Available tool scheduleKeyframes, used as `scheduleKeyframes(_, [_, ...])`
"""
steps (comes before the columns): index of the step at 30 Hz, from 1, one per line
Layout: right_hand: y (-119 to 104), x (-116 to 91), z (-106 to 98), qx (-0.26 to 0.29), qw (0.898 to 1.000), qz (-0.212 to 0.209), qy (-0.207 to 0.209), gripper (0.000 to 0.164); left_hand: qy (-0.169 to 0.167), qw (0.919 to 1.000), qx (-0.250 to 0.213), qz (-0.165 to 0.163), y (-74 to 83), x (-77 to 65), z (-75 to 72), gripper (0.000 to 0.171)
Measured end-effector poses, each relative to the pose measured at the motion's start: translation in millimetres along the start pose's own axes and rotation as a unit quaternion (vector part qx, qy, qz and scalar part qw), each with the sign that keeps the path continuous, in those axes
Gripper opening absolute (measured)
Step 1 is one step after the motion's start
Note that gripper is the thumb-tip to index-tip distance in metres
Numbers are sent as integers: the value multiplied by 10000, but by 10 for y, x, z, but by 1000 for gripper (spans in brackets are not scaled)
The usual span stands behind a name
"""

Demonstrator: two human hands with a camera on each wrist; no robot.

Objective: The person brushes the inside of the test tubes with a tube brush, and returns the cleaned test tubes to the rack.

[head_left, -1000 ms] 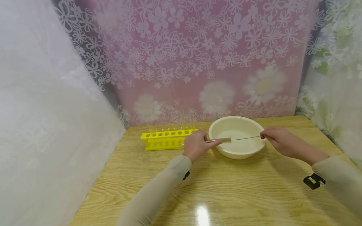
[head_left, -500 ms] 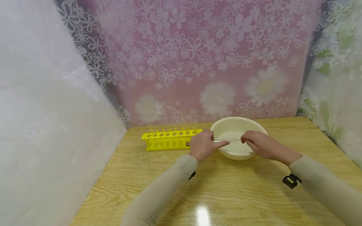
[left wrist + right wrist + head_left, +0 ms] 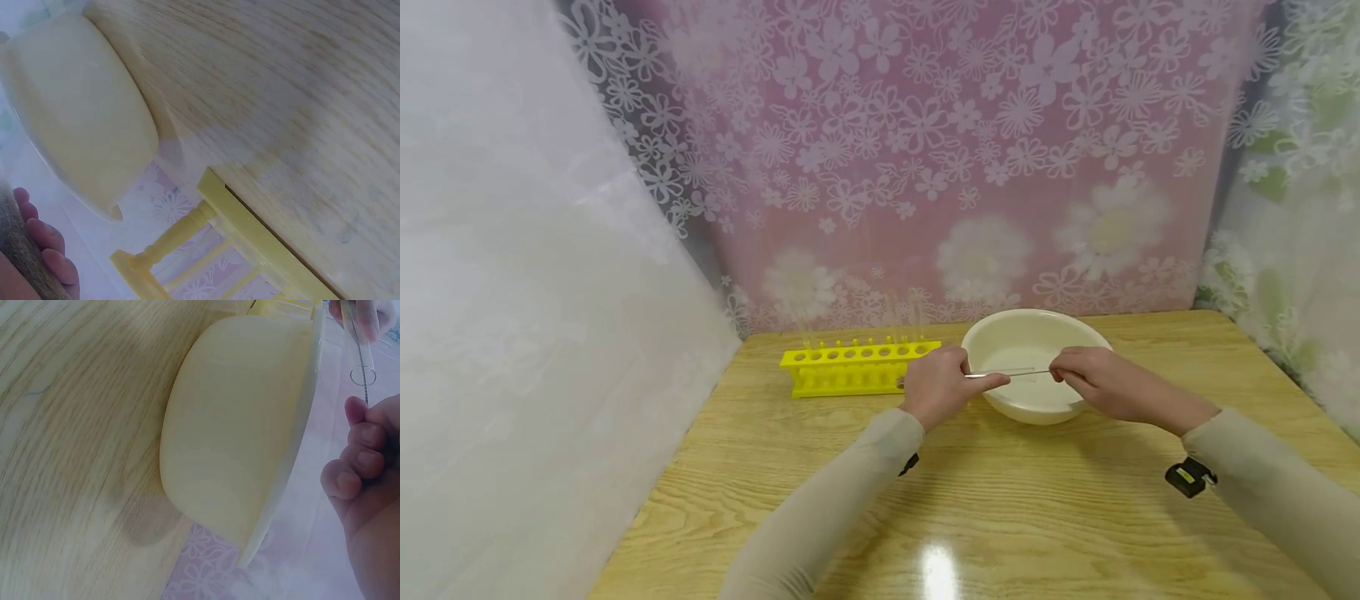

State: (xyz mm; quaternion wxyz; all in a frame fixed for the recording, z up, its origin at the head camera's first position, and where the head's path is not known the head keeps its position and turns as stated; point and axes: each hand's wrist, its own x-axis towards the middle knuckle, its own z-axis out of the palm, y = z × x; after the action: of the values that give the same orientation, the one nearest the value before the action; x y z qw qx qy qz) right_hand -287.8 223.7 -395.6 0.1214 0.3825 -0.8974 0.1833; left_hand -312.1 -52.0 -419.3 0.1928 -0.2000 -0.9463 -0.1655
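My left hand (image 3: 936,387) grips a clear glass test tube (image 3: 1021,370), which lies nearly level over a cream basin (image 3: 1037,413) with its mouth to the right. Inside the tube is a test tube brush; its brownish bristles (image 3: 28,256) show beside my left fingers in the left wrist view. A thin twisted wire (image 3: 366,394) comes out of the tube's mouth. My right hand (image 3: 1105,387) pinches that wire just beyond the mouth, with the other fingers curled, as the right wrist view shows. The wire's far end is hidden in the right hand.
Left of the basin stands a yellow test tube rack (image 3: 850,358), with several clear tubes rising from its holes. The wooden table (image 3: 1000,500) ends at floral curtains (image 3: 955,150) behind and on both sides.
My right hand has moved left, pushing the brush deeper into the test tube, then drawn back slightly to the right. The left hand keeps its grip and has shifted a little right.
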Motion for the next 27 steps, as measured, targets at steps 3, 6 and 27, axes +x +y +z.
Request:
scheduleKeyframes(3, [11, -26, -32, 5, 10000, 9, -11, 15, 32, 10000, 18, 47, 18, 12, -2, 67])
scheduleKeyframes(6, [21, -45, -51, 86, 9999, 40, -60, 16, 26, 10000, 44, 16, 32, 10, 1, 69])
scheduleKeyframes(27, [513, -551, -356, -329, 9957, 811, 293, 17, 16, 9994, -133, -326, -427, -105, -97, 69])
